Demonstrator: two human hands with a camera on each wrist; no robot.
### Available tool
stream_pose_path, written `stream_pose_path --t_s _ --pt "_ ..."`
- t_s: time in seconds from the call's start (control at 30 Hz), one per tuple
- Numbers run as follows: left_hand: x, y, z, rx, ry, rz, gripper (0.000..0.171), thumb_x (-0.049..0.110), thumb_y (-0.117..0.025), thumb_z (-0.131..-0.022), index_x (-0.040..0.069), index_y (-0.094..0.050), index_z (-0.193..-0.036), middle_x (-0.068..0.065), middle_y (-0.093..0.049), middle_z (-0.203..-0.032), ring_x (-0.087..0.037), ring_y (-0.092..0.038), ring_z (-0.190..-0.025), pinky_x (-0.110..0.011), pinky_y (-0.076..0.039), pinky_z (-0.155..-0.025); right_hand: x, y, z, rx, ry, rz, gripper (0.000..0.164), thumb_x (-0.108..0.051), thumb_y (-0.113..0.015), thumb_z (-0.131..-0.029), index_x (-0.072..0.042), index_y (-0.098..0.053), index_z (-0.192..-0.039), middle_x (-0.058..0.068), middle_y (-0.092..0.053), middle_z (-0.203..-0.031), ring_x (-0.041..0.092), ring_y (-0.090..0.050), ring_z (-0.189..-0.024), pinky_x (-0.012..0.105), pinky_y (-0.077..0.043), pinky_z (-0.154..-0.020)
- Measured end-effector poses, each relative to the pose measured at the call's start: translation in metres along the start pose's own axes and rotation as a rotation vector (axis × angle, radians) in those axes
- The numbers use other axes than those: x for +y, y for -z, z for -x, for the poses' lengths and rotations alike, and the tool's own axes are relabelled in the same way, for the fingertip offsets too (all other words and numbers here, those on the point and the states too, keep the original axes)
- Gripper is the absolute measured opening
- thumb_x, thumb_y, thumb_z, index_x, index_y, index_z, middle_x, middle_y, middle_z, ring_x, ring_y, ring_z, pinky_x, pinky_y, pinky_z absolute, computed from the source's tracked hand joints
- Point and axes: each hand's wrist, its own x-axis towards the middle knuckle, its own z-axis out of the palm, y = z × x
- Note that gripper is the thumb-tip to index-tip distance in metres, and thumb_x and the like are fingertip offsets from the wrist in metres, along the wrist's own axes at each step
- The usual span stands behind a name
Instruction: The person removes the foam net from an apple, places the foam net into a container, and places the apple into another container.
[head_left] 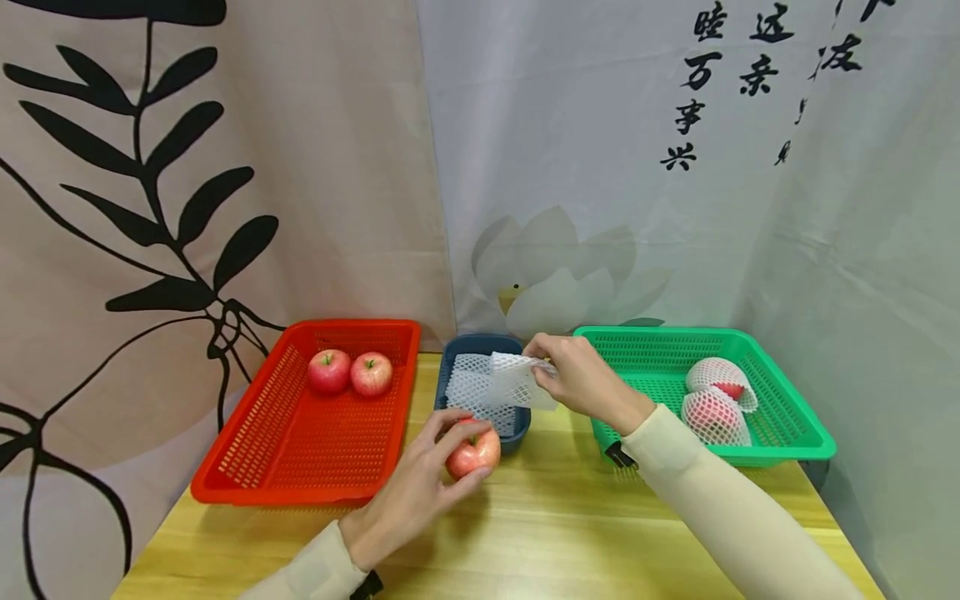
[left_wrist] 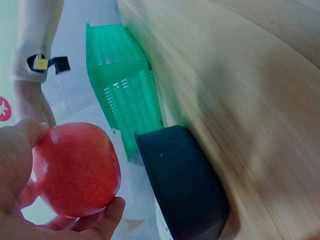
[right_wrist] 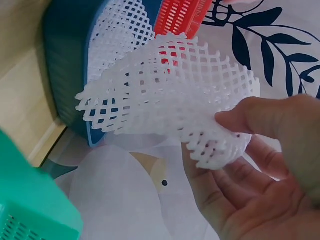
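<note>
My left hand (head_left: pixel 422 477) grips a red apple (head_left: pixel 474 452) above the table, just in front of the blue basket (head_left: pixel 447 367). In the left wrist view the thumb and fingertips wrap the sides of the apple (left_wrist: pixel 77 170). Over the basket's right side, my right hand (head_left: pixel 581 379) pinches a white foam fruit net (head_left: pixel 517 377) between thumb and fingers. The right wrist view shows that foam net (right_wrist: pixel 165 90) spread out flat from the pinch. More white foam nets (head_left: pixel 472 383) lie inside the blue basket.
To the left, a red basket (head_left: pixel 300 454) holds two bare apples (head_left: pixel 350 372). A green basket (head_left: pixel 787 417) on the right holds two apples in foam nets (head_left: pixel 716 417). All stand on a wooden table (head_left: pixel 555 517) before a printed curtain (head_left: pixel 570 125).
</note>
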Motion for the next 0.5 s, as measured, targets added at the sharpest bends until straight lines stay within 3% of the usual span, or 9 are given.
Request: stream_pose_path --t_s 0.1,0.2,0.5 --pt "0.001 0.000 0.000 -0.009 0.005 0.004 0.055 0.026 -0.096 -0.100 0.024 -0.074 -0.151 -0.013 -0.065 -0.154 -0.024 -0.073 -0.132 -0.039 -0.070 -0.106 0.002 -0.003 -0.011 -0.008 -0.002 0.010 0.015 0.002 -0.077 -0.104 -0.004 -0.081 -0.117 0.014 -0.088 -0.111 0.017 -0.076 -0.080 0.040 -0.068 -0.079" --pt "0.003 0.000 0.001 -0.017 0.001 0.004 0.055 0.027 -0.095 -0.101 0.023 -0.074 -0.152 -0.013 -0.065 -0.154 -0.024 -0.073 -0.131 -0.038 -0.069 -0.105 0.003 -0.006 -0.021 -0.022 -0.016 0.004 0.016 0.002 -0.076 -0.104 -0.003 -0.081 -0.118 0.015 -0.088 -0.114 0.026 -0.083 -0.091 0.046 -0.071 -0.085" --pt "0.008 0.002 -0.002 -0.042 0.008 -0.004 0.056 0.029 -0.094 -0.102 0.025 -0.072 -0.153 -0.010 -0.064 -0.154 -0.024 -0.073 -0.129 -0.034 -0.070 -0.101 0.008 -0.021 -0.054 -0.024 -0.087 0.030 0.016 -0.001 -0.076 -0.103 -0.004 -0.081 -0.118 0.016 -0.089 -0.117 0.033 -0.083 -0.096 0.050 -0.070 -0.087"
